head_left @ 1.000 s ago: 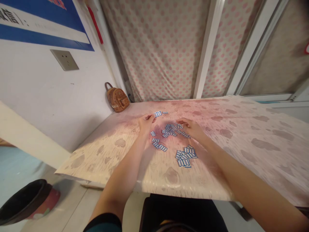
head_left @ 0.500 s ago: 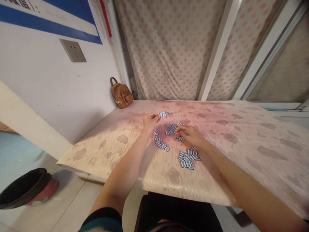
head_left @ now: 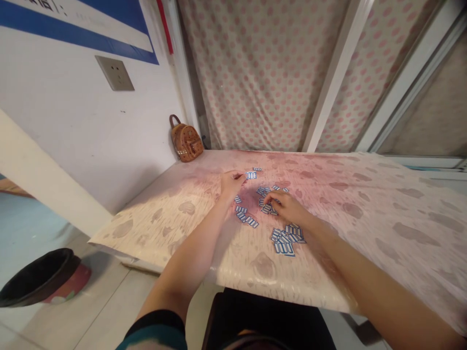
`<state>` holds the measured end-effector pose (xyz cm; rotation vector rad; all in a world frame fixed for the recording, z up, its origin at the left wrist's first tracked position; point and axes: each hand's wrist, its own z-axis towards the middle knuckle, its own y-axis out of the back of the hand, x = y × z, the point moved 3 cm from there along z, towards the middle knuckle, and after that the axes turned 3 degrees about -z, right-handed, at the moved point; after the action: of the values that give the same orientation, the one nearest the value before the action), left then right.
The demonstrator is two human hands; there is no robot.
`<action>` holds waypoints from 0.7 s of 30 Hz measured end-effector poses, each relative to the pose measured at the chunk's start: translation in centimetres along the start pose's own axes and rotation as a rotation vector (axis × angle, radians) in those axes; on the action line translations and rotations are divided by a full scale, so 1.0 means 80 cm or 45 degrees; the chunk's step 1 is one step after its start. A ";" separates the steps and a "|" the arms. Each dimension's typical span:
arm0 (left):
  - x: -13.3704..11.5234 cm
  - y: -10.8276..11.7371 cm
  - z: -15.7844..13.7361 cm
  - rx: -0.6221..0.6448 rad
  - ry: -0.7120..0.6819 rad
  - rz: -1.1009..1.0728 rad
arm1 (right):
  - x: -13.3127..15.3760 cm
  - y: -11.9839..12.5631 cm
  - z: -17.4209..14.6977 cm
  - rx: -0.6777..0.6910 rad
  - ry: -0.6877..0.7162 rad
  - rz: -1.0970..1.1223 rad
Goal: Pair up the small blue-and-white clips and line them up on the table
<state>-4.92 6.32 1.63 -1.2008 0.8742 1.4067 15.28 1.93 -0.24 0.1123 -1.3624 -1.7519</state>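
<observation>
Small white pieces printed with blue bars, like little cards or stickers, lie in groups on the table. My left hand [head_left: 231, 184] pinches one blue-and-white card [head_left: 251, 175] by its left end, held just above the tabletop. My right hand [head_left: 287, 206] is bent over the middle pile of cards [head_left: 263, 191], its fingertips drawn together and touching that pile. Whatever sits between those fingertips is too small to make out. A larger heap of cards [head_left: 283, 241] lies nearer to me, below my right wrist. Beside my left forearm runs a loose row of cards [head_left: 246, 217].
A patterned cloth [head_left: 365, 233] covers the table. At its far left corner a small brown backpack [head_left: 188, 142] leans by the wall. Behind hangs a dotted curtain [head_left: 255, 78]. On the floor at left stands a dark-rimmed bin [head_left: 63, 287].
My right fingertips have dipped lower into the middle pile, and some cards there have shifted. The left hand still pinches its card. The whole view has moved slightly.
</observation>
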 end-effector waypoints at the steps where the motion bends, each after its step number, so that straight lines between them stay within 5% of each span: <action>1: 0.001 0.000 0.000 0.007 -0.010 0.008 | 0.000 0.001 -0.001 -0.028 -0.014 -0.016; 15: 0.021 -0.008 0.005 0.096 -0.055 0.116 | -0.003 -0.017 -0.004 0.079 -0.165 -0.265; 21: 0.023 -0.010 0.003 0.110 -0.048 0.142 | 0.001 -0.016 -0.003 0.097 -0.100 -0.312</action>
<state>-4.07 7.14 -0.01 -1.0707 0.9782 1.4608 14.60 1.68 -1.32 0.2650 -1.5254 -1.9231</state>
